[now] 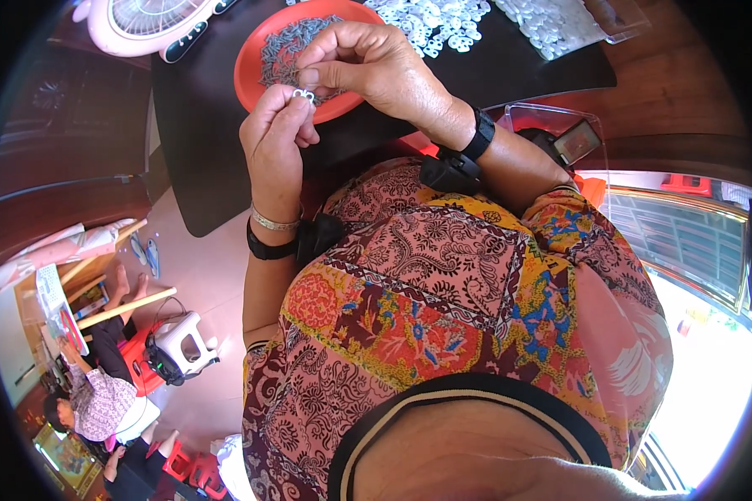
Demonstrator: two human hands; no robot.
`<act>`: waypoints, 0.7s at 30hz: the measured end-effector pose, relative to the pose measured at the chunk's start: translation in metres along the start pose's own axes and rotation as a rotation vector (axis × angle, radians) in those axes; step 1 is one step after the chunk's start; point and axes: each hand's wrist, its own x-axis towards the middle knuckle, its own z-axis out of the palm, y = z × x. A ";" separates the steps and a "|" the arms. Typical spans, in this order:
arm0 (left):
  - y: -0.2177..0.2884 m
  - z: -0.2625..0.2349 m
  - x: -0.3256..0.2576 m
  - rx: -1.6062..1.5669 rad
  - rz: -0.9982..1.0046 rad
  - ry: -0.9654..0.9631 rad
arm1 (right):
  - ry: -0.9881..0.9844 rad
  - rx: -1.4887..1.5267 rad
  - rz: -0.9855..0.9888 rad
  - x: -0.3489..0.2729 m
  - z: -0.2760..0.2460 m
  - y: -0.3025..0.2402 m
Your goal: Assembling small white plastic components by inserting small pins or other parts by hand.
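My left hand [282,125] pinches a small white plastic piece with two holes [303,96] between thumb and fingers. Just above it, my right hand [376,68] has its thumb and forefinger pressed together; whatever sits between those fingertips is too small to make out. Both hands are over the near edge of an orange-red bowl [246,65], which holds many small grey screw-like parts [297,42]. Beyond my right hand, a heap of similar white pieces [434,23] lies loose on the dark table [200,159].
A clear plastic bag of white pieces [551,25] lies at the far right. At the far left stands a pink and white fan [150,25]. A clear plastic bin [593,167] is right of the table. Another person [100,401] sits at lower left near a white stool [188,346].
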 end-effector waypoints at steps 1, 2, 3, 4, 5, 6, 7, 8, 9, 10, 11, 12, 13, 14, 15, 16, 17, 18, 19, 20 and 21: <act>0.000 0.000 0.000 -0.001 0.000 -0.004 | 0.000 0.000 0.000 0.000 0.000 0.000; 0.000 0.000 0.000 -0.001 0.000 -0.004 | -0.001 -0.008 -0.003 0.000 0.000 0.000; 0.000 0.001 0.000 -0.005 -0.003 -0.001 | -0.002 -0.015 -0.005 0.000 0.000 0.000; 0.000 0.002 0.000 -0.009 -0.006 0.001 | -0.002 -0.015 -0.005 0.000 0.001 0.001; 0.000 0.001 -0.001 -0.008 -0.006 0.002 | 0.001 -0.016 -0.007 0.000 0.001 0.001; 0.000 0.001 -0.001 -0.003 -0.003 0.000 | 0.004 -0.017 -0.009 0.000 0.001 0.002; -0.001 0.000 -0.001 0.002 -0.001 -0.003 | 0.004 -0.018 -0.009 0.000 0.001 0.002; -0.001 0.001 -0.001 0.002 -0.001 -0.003 | -0.002 -0.032 0.000 0.000 0.001 0.002; -0.001 0.001 -0.001 -0.007 -0.009 -0.001 | -0.008 -0.046 0.010 -0.001 0.001 0.002; 0.000 0.002 -0.001 -0.014 -0.016 0.003 | -0.008 -0.045 0.009 -0.001 0.001 0.002; 0.000 0.001 -0.002 -0.013 -0.016 0.003 | -0.015 -0.089 -0.011 -0.001 0.001 0.001; -0.001 0.001 -0.002 -0.001 -0.021 0.009 | -0.023 -0.133 -0.031 -0.001 0.001 0.001; -0.001 0.001 -0.003 0.011 -0.026 0.016 | -0.023 -0.133 -0.030 -0.002 0.001 0.002; -0.002 0.001 -0.003 0.011 -0.026 0.016 | -0.027 -0.132 -0.043 -0.002 0.001 0.003; -0.003 0.002 -0.004 0.004 -0.022 0.025 | -0.032 -0.131 -0.056 -0.002 0.002 0.004; -0.003 0.003 -0.004 -0.003 -0.017 0.034 | -0.032 -0.131 -0.056 -0.003 0.002 0.004; -0.003 0.004 -0.004 -0.003 -0.018 0.035 | -0.021 -0.124 -0.070 -0.003 0.004 0.005; -0.002 0.006 -0.003 -0.011 -0.010 0.046 | -0.010 -0.117 -0.084 -0.003 0.005 0.005; -0.002 0.006 -0.004 -0.021 0.001 0.055 | -0.010 -0.119 -0.085 -0.004 0.006 0.004; -0.003 0.006 -0.004 -0.022 0.004 0.054 | -0.010 -0.153 -0.104 -0.005 0.007 0.003; -0.004 0.005 -0.003 -0.033 0.012 0.053 | -0.010 -0.187 -0.123 -0.005 0.008 0.002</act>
